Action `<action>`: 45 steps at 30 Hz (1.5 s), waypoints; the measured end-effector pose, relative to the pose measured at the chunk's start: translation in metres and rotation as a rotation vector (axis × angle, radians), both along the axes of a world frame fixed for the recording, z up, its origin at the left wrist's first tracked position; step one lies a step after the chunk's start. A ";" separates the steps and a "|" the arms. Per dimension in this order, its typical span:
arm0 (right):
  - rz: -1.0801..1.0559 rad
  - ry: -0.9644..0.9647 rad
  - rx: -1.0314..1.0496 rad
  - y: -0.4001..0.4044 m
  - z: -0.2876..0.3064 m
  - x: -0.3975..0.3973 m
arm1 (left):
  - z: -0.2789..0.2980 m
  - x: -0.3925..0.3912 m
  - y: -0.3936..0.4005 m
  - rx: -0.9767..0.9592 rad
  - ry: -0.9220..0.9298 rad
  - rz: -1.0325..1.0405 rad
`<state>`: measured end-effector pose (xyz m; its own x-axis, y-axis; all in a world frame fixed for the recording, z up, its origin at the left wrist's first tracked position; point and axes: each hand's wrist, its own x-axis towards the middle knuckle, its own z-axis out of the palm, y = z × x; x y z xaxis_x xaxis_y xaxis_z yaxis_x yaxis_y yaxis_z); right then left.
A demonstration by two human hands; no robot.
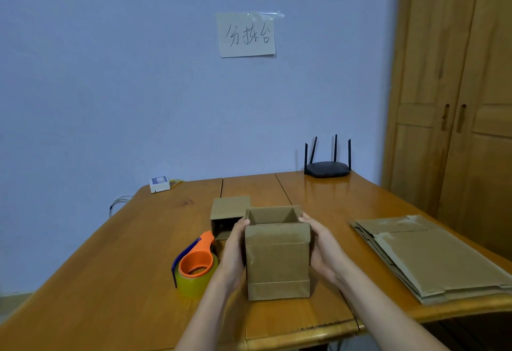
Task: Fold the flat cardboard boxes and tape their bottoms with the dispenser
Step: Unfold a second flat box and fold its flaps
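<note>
An opened-up brown cardboard box [278,262] stands upright in the middle of the wooden table [110,281], its top open. My left hand [234,251] holds its left side and my right hand [325,248] holds its right side, fingers reaching up to the top rim. An orange tape dispenser [195,260] with a roll of clear yellowish tape lies just left of my left hand. Behind the held box another folded box [228,215] lies on its side, its opening facing me. A stack of flat cardboard boxes [432,256] lies at the right.
A black router [327,169] with several antennas sits at the table's far edge. A small white device [160,183] with wires is at the far left corner. A wooden wardrobe [454,101] stands to the right. A paper note [246,34] is taped on the wall.
</note>
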<state>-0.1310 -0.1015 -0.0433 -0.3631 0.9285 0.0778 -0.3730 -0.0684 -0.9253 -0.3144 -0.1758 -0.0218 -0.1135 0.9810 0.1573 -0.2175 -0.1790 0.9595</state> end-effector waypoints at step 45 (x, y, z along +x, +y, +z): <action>-0.137 -0.131 0.013 -0.002 -0.001 -0.014 | -0.027 -0.004 0.021 -0.059 -0.109 0.200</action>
